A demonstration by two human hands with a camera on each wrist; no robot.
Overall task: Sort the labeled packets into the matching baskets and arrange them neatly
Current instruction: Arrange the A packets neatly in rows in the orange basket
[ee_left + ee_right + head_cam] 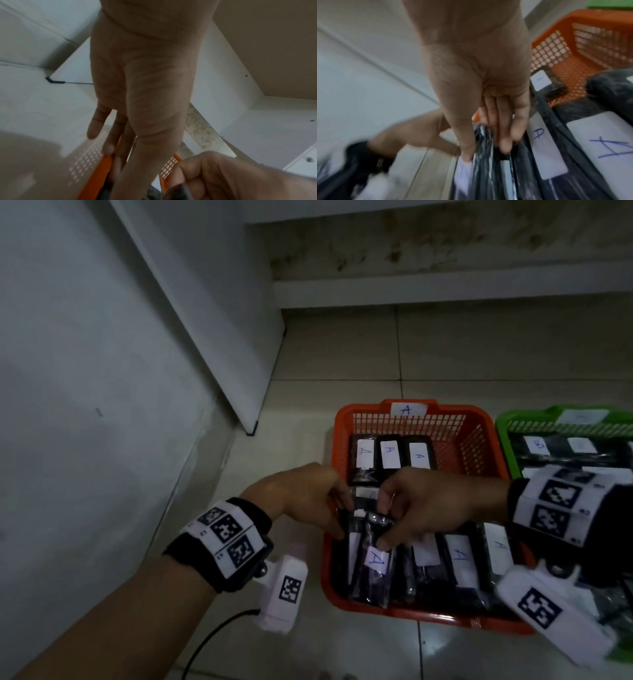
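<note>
The right hand [424,508] pinches a black packet [371,568] labeled A, tilted at the orange basket's [479,436] near-left wall. The left hand [301,496], fingers straight, touches the left rim; the far-right basket floor is bare.

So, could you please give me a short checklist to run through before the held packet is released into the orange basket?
1. Black plastic packet labelled A: ok.
2. Orange plastic basket tagged A: ok.
3. Right hand pinches the packet's top: ok.
4. Left hand steadies the neighbouring packets: cannot tell.
5. Packet standing straight in the near row: not ok, tilted.
6. Green plastic basket kept apart: ok.
</note>
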